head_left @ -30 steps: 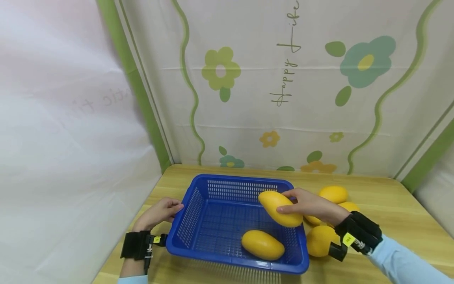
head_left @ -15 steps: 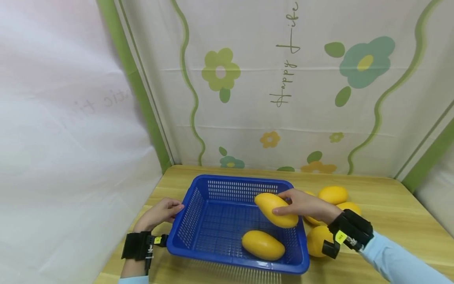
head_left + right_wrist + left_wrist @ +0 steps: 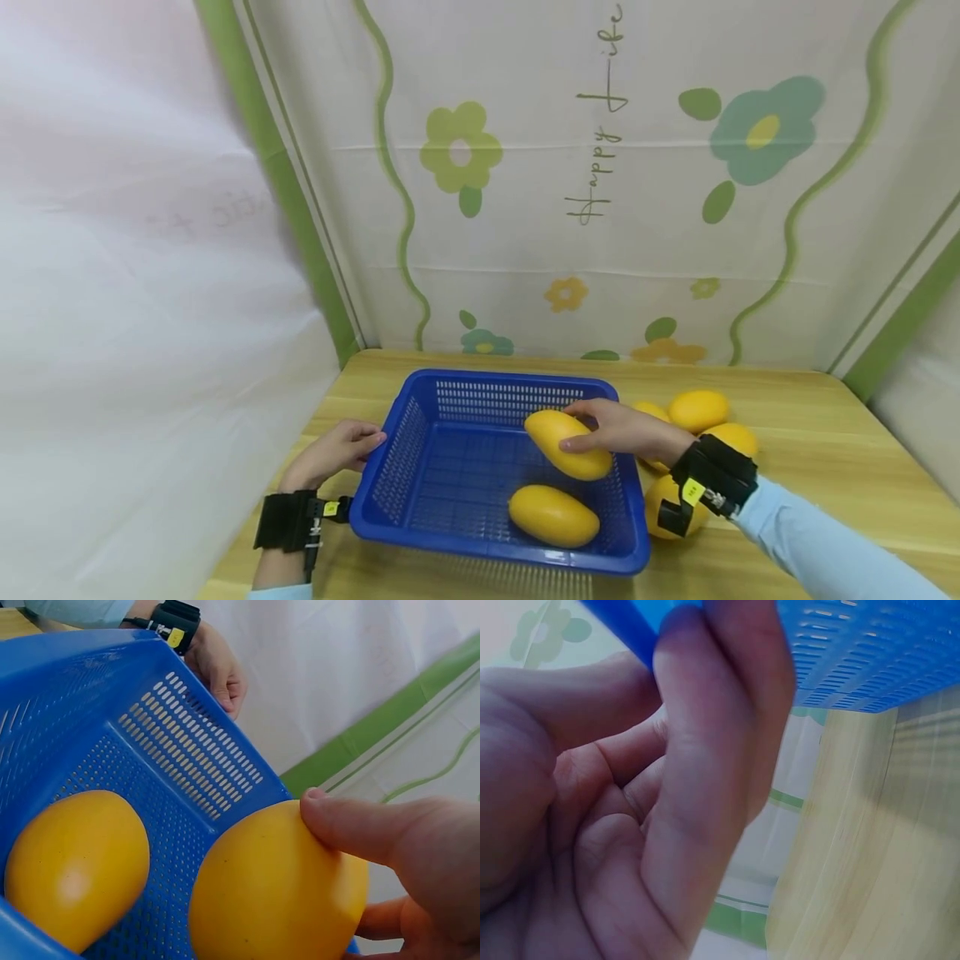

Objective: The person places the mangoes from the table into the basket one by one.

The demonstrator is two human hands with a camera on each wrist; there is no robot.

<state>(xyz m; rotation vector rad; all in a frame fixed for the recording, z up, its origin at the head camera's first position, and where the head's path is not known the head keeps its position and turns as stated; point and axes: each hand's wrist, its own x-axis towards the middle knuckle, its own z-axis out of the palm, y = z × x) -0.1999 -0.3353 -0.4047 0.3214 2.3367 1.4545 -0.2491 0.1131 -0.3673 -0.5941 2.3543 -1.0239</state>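
- floral cloth point(image 3: 480, 225) hangs behind the wooden desk point(image 3: 817, 450). what's the right hand point(image 3: 628, 429) doing?
- its thumb and fingers point(image 3: 381, 919) pinch a yellow mango point(image 3: 564, 446) over the right half of the blue basket point(image 3: 461, 467).
- and the left hand point(image 3: 333, 454)?
- fingers pinching the basket's left rim.
- what else is about?
- another mango point(image 3: 553, 517) lies in the basket, on the near side; more mangoes point(image 3: 699, 410) rest on the desk, just right of the basket.
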